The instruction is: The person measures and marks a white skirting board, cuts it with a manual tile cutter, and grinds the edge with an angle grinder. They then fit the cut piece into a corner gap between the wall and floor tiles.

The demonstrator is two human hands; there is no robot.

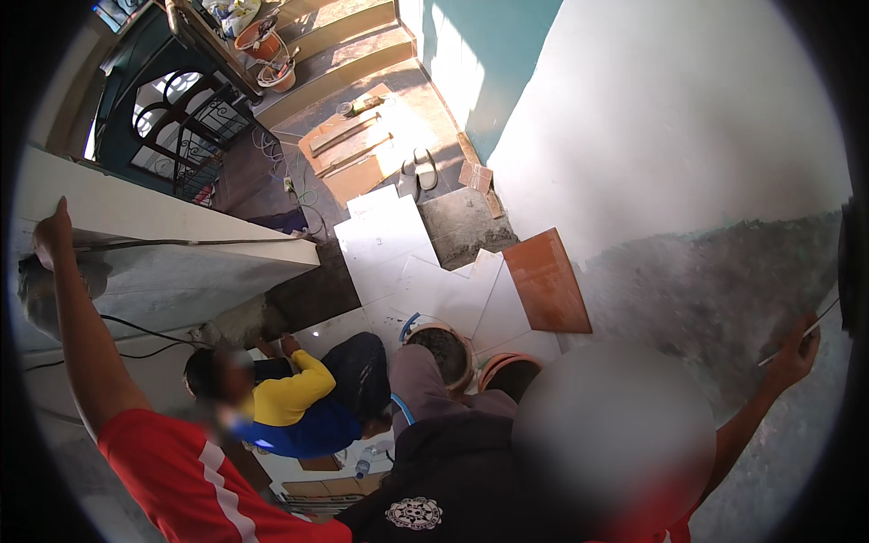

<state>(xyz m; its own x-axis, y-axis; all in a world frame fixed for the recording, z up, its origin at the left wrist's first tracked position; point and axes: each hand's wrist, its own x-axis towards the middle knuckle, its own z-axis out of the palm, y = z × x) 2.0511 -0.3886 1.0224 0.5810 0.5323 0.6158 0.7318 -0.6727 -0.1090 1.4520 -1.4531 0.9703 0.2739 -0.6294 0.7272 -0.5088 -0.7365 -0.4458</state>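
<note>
While left hand [53,237] touches ledge [154,213], right hand [795,355] holds rod [822,317] apart

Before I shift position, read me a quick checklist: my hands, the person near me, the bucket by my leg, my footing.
1. Right hand closed on the thin pale tool: ok.
2. Left hand, at the pale partition, firmly braced: cannot tell.
3. Free space on your left: not ok, a co-worker crouches close by.
4. Bucket well clear of your trouser leg: not ok, it stands right beside it.
5. Feet securely placed: cannot tell, they are hidden.
</note>
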